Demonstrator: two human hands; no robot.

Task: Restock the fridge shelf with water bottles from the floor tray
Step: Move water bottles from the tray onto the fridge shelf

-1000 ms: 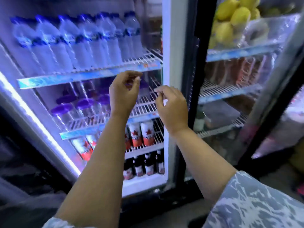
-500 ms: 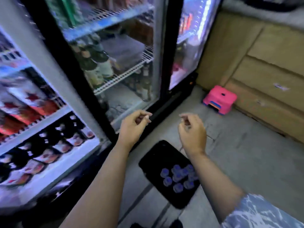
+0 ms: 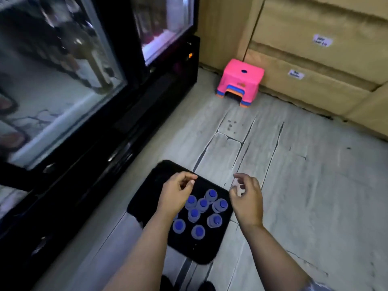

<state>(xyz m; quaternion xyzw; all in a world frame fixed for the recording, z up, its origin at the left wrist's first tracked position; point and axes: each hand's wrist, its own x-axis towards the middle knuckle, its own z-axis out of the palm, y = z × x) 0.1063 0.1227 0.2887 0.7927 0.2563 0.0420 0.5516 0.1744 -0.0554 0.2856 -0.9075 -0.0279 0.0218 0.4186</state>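
Head view: your left hand (image 3: pixel 177 194) and right hand (image 3: pixel 246 198) hang loose, empty — water bottles (image 3: pixel 199 213) beneath still await shelving.

The fridge shelves, faced a second ago, have been left behind, and the view has been turned down to the floor. Both hands have been lowered: the left hand (image 3: pixel 176 194) is now held over the black tray (image 3: pixel 147 198) of water bottles (image 3: pixel 202 211), the right hand (image 3: pixel 247 198) just beside it, fingers loosely curled, nothing held.
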